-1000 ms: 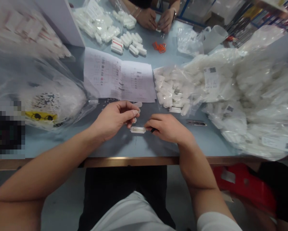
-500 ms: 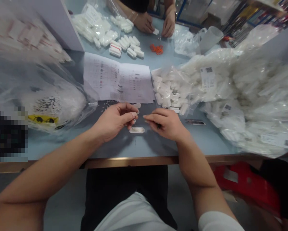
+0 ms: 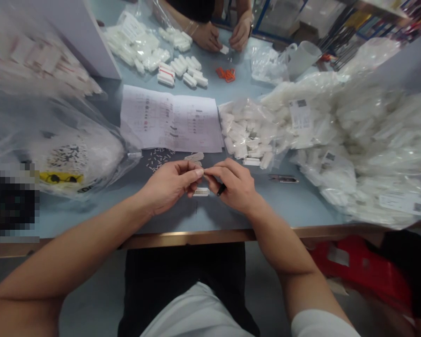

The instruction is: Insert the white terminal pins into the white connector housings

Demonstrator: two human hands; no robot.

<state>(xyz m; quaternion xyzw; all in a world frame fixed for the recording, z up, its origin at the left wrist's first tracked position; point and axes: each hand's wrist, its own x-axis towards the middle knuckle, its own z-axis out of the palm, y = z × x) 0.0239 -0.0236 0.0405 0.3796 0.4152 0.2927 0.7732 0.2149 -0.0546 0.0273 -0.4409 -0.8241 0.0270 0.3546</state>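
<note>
Paper sheets [image 3: 171, 124], printed tables too small to read, bag label [image 3: 300, 114], fine print illegible

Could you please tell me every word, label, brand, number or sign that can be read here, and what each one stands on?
Nothing can be read for certain. Too small or blurred to read: the printed rows on the paper sheets; the white label with a square code on the clear plastic bag at right; the yellow strip on the plastic bag at left.
</note>
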